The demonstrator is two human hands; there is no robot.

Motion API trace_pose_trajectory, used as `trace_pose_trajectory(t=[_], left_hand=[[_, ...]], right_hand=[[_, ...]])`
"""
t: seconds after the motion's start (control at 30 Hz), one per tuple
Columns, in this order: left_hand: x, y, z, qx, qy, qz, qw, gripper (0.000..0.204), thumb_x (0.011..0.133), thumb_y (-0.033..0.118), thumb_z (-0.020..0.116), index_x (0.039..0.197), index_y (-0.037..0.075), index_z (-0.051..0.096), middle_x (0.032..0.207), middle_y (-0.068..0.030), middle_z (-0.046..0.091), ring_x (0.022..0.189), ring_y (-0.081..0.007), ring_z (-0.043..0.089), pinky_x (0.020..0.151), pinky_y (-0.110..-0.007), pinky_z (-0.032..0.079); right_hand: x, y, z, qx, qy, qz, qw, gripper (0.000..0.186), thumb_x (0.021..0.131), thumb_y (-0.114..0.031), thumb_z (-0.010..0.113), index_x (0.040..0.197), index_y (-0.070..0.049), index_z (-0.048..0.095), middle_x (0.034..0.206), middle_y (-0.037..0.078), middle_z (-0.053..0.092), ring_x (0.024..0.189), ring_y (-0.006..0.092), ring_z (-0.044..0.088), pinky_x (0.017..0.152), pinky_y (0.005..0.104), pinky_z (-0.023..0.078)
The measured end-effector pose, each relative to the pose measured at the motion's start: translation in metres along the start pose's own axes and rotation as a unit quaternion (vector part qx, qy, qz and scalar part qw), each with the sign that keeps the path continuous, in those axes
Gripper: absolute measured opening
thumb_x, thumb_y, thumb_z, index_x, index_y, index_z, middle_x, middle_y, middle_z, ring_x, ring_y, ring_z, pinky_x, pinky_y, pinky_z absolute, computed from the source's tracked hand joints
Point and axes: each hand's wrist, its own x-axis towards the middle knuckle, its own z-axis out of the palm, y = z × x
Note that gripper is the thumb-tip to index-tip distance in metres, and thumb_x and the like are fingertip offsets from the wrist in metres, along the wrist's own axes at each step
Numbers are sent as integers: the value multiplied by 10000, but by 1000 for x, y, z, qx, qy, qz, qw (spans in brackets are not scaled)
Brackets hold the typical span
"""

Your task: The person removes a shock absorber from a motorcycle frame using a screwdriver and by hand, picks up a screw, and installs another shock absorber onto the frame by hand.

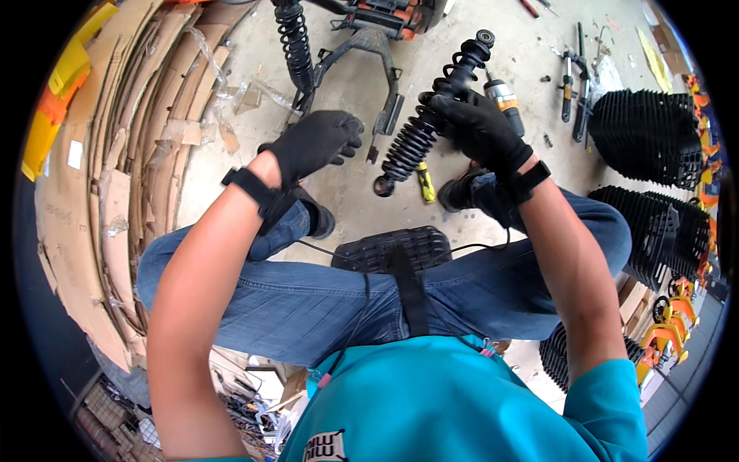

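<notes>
A black coil-spring shock absorber (416, 137) is held at a slant in my right hand (481, 127), whose gloved fingers wrap round its middle. One mounting eye points up and away; the other hangs low, nearer my knees. My left hand (315, 145), also in a black glove, hovers to the left of the shock absorber and apart from it. Its fingers are loosely bent and slightly apart, with nothing visible in them. Beyond it, a second shock absorber (293, 46) stands upright on a black metal frame (369, 48).
A cordless drill (504, 106) stands beyond my right hand. A yellow-handled tool (426, 183) lies between my feet. Stacked flat cardboard (115, 169) lines the left. Black slatted parts (645, 137) are stacked at right, near long black parts (579, 85) on the floor.
</notes>
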Motion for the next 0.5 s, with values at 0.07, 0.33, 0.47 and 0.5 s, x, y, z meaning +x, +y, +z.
trace_pose_trajectory(t=[0.07,0.33,0.47,0.5], left_hand=[[-17,9,19,-13,10,22,1000,451,1030,400,475,1251,21,577,1089,-99,662,929,-173,643,826,-303,523],[-48,20,44,-247,-76,-5,966,475,1015,432,501,1178,-4,594,1019,-115,683,883,-181,691,754,-329,578],[-31,6,50,-263,-70,26,962,473,1028,420,477,1159,-18,599,1006,-121,685,891,-171,688,761,-292,560],[-30,6,49,-256,-66,21,964,470,1030,417,476,1156,-18,599,1003,-119,684,881,-166,685,769,-290,558]], right_hand=[[-7,-3,0,9,-14,-44,999,214,920,-160,680,1082,-36,615,1001,63,671,893,164,656,865,317,526],[-38,-11,23,62,-15,-81,995,316,949,-76,605,1244,-33,501,1189,108,605,1086,203,602,968,368,501],[-33,-6,14,80,-8,-92,992,322,958,-79,594,1257,-15,490,1206,139,607,1120,223,604,972,382,502],[-31,-4,11,78,-4,-93,993,323,967,-101,586,1263,-11,491,1223,150,604,1121,234,607,970,387,503]])
